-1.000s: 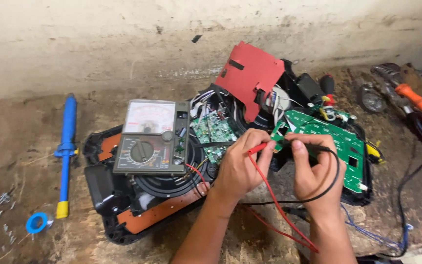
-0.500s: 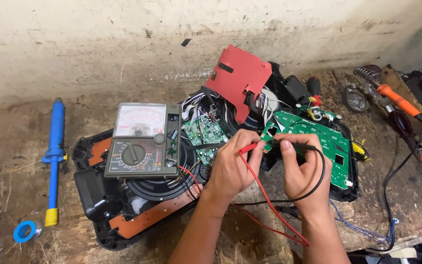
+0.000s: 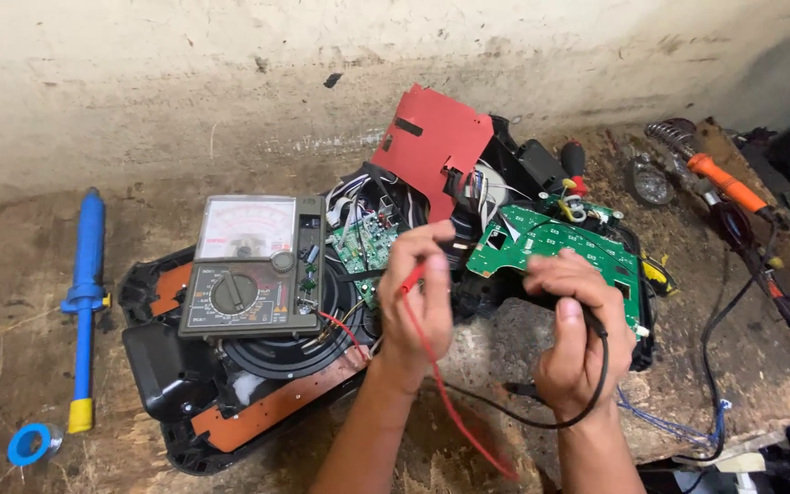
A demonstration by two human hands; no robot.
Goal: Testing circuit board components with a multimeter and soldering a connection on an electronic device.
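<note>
My left hand (image 3: 422, 293) grips a red test probe (image 3: 411, 279) whose red lead (image 3: 445, 393) trails down toward me. My right hand (image 3: 571, 320) grips a black probe with a black lead (image 3: 596, 366) looping below it. Both hands hover at the near edge of a green circuit board (image 3: 541, 242) in an opened black and orange appliance (image 3: 230, 402). An analogue multimeter (image 3: 253, 270) lies on the appliance's coil, left of my left hand. A smaller green board (image 3: 363, 242) sits between the meter and my left hand. The probe tips are hidden by my fingers.
A blue desoldering pump (image 3: 84, 302) lies at the left, a blue tape roll (image 3: 27, 445) below it. A red insulating sheet (image 3: 436, 146) stands tilted behind the boards. An orange-handled soldering iron (image 3: 724, 183) and loose cables (image 3: 779, 293) lie at the right. A wall (image 3: 322, 55) rises behind.
My left hand has lifted off the green board and drawn back to the left with the red probe. My right hand has shifted slightly toward me. The view has swung a little.
</note>
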